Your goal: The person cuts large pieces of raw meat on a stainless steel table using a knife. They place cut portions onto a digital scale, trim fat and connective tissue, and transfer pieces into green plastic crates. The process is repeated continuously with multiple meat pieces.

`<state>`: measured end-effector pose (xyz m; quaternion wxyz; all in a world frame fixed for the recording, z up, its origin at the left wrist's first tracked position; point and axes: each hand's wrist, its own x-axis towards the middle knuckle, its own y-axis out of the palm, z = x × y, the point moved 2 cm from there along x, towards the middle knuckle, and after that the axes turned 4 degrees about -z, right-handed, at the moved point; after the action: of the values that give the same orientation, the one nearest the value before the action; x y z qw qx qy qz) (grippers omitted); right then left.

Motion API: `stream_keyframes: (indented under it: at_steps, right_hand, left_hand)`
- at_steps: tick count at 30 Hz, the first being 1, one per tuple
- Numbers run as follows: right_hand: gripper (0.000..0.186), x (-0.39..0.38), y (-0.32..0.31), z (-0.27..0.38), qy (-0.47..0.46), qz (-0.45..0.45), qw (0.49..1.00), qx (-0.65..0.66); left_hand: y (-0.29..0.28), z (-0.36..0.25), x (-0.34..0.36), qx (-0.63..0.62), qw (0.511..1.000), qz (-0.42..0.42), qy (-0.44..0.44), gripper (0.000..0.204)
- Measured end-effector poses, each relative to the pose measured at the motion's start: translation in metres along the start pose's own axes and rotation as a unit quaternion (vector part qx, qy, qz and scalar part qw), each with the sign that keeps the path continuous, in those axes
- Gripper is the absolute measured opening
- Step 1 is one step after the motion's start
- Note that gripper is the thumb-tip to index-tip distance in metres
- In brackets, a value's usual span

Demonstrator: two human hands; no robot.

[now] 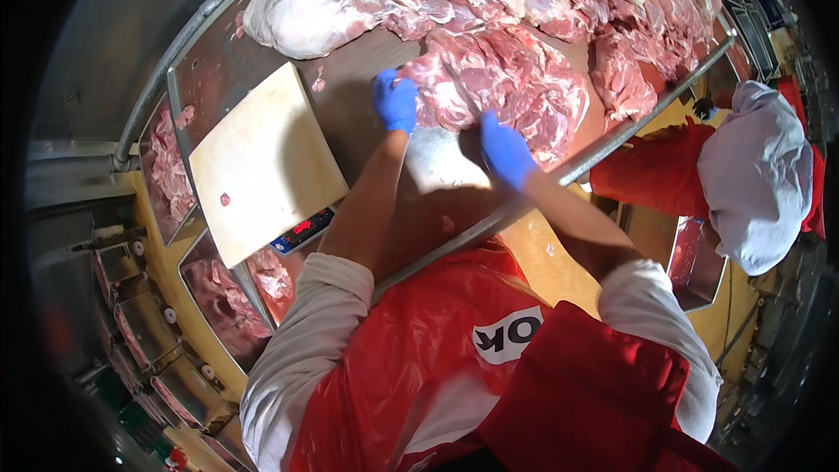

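Note:
A large slab of raw pink meat (pixel 533 87) with pale fat lies spread on the metal table (pixel 358 57) in front of me. At its left edge my left hand (pixel 395 102), in a blue glove, is closed on the meat. My right hand (pixel 507 150), gloved in blue too, is wrapped around a knife whose handle is hidden in the fist. The knife's narrow blade (pixel 463 92) points away from me and left, lying against the meat's surface. How deep the edge sits in the meat I cannot tell.
More raw meat (pixel 559 0) is heaped along the far side, with a big pale fatty cut (pixel 306 4) at far left. A white board (pixel 262 166) rests over a digital scale (pixel 301 232). Metal bins (pixel 223 297) hold meat. A co-worker (pixel 756 175) stands right, beyond the table's raised rim (pixel 647 114).

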<state>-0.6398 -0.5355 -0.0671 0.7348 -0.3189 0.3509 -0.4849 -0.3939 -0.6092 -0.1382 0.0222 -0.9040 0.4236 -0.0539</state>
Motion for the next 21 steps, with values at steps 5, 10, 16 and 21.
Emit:
stream_keyframes:
  at_steps: [5, 10, 16, 21]
  right_hand:
    - [0.042, -0.112, -0.024, -0.037, -0.022, 0.039, 0.997, -0.069]
    - [0.022, -0.048, -0.038, -0.007, -0.032, -0.073, 0.997, 0.003]
    - [0.022, 0.016, -0.022, 0.025, -0.029, -0.053, 0.998, 0.026]
    - [0.027, 0.082, 0.007, 0.051, -0.015, -0.053, 0.998, 0.0]
  left_hand:
    - [-0.004, -0.015, -0.015, 0.272, 0.95, -0.08, 0.13, 0.04]
    - [0.022, -0.071, -0.021, 0.321, 0.916, 0.172, 0.17, 0.036]
    - [0.012, -0.056, -0.01, 0.258, 0.938, 0.199, 0.117, 0.019]
    - [0.002, -0.053, -0.026, 0.226, 0.948, 0.181, 0.134, 0.02]
